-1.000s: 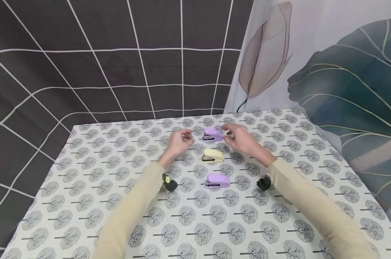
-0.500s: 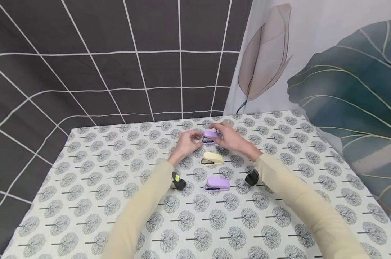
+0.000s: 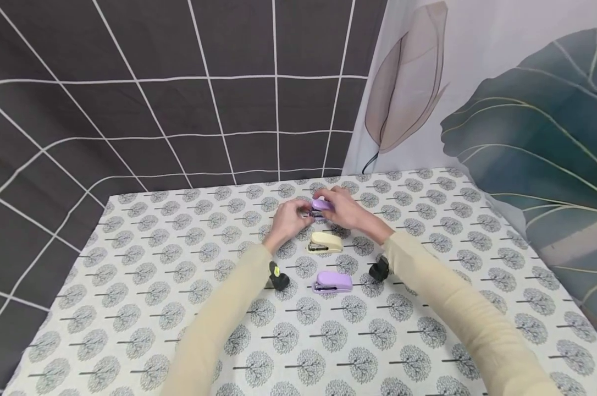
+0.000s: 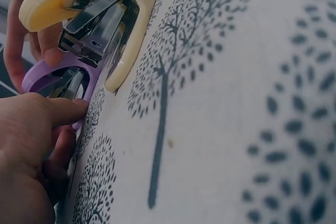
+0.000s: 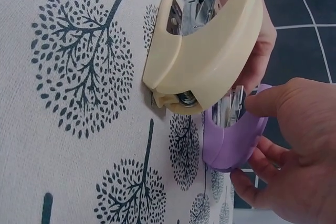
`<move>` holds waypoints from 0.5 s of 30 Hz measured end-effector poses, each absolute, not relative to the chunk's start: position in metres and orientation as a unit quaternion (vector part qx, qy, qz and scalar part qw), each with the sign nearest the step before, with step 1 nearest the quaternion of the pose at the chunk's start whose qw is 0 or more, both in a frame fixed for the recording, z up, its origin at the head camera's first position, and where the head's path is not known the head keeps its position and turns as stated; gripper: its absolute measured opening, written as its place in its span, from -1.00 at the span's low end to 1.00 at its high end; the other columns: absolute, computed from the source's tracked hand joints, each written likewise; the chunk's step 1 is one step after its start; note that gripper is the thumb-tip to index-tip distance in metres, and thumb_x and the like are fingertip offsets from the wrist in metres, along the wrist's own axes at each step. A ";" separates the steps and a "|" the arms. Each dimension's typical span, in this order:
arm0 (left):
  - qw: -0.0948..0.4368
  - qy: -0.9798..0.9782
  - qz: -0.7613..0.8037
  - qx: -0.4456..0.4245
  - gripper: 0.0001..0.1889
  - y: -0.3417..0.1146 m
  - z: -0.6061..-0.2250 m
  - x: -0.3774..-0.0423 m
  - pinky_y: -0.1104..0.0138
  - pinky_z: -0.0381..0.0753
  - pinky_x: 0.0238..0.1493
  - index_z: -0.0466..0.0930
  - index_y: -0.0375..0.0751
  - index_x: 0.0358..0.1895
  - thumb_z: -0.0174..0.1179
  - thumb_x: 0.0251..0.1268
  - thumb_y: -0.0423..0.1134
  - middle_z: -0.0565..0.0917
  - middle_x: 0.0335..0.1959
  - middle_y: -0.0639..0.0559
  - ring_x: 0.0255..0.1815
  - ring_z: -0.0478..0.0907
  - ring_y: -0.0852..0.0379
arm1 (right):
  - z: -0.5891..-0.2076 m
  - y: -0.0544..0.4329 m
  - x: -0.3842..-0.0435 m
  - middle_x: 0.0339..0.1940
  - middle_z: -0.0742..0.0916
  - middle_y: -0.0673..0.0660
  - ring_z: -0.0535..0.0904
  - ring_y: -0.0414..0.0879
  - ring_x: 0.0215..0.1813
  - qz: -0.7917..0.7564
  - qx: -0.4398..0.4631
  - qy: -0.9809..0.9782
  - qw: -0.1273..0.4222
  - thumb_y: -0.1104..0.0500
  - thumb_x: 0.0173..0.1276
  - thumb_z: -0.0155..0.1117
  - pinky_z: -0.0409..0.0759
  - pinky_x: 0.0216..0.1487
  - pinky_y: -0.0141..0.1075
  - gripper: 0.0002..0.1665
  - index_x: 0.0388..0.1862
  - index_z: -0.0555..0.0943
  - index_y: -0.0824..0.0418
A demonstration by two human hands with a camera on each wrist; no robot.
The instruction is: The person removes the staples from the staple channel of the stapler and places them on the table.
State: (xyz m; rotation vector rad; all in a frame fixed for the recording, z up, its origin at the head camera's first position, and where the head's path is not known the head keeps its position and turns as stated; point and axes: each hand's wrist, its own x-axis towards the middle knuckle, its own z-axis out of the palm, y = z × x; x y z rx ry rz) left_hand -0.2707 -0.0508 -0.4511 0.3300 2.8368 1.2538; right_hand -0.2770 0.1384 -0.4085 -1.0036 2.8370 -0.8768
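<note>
Farthest of three staplers, a purple stapler (image 3: pixel 322 204) sits on the cloth between both hands. My left hand (image 3: pixel 288 221) is at its front end, thumb and fingers pinching the base's tip; the left wrist view shows the thumb against the purple base. From the right, my right hand (image 3: pixel 347 211) grips the stapler across its back part, with thumb on the near side and fingers on the far side (image 5: pixel 310 140). A cream stapler (image 3: pixel 326 242) stands just nearer, untouched, its jaw raised. Nearest lies another purple stapler (image 3: pixel 334 281), also untouched.
The table (image 3: pixel 130 308) wears a white cloth printed with grey trees. Behind it hangs a dark curtain (image 3: pixel 239 104) with white grid lines. A leaf-patterned curtain (image 3: pixel 516 126) borders the right. Black wrist cameras (image 3: pixel 280 279) hang below both sleeves.
My left hand has moved right to the far purple stapler's front end. My right hand has moved left and closed over its back. The other two staplers stay in place.
</note>
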 end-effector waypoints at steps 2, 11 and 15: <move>0.011 0.914 0.394 0.100 -0.65 -0.051 -0.450 -0.271 0.20 0.56 -0.04 0.70 -0.10 0.01 0.47 0.14 -0.23 0.72 -0.05 0.01 -0.24 0.63 0.13 | -0.408 0.136 -0.277 -0.17 0.60 0.31 0.45 0.17 -0.09 -0.277 -0.310 0.910 0.007 0.37 0.25 0.36 0.48 -0.04 0.05 -0.49 0.20 0.53 0.25; 0.009 0.922 0.375 0.097 -0.71 -0.049 -0.449 -0.272 0.18 0.53 -0.04 0.72 -0.08 -0.05 0.47 0.14 -0.20 0.73 -0.07 0.03 -0.30 0.60 0.14 | -0.409 0.131 -0.278 -0.09 0.60 0.38 0.49 0.24 -0.06 -0.248 -0.287 0.925 -0.004 0.33 0.30 0.36 0.51 -0.02 0.08 -0.56 0.15 0.56 0.20; 0.015 0.923 0.374 0.095 -0.71 -0.049 -0.450 -0.273 0.19 0.53 0.00 0.71 -0.09 -0.05 0.47 0.15 -0.21 0.73 -0.08 0.03 -0.24 0.61 0.13 | -0.409 0.130 -0.278 -0.11 0.57 0.35 0.47 0.21 -0.09 -0.247 -0.277 0.928 0.011 0.37 0.31 0.32 0.54 -0.07 0.04 -0.57 0.16 0.56 0.19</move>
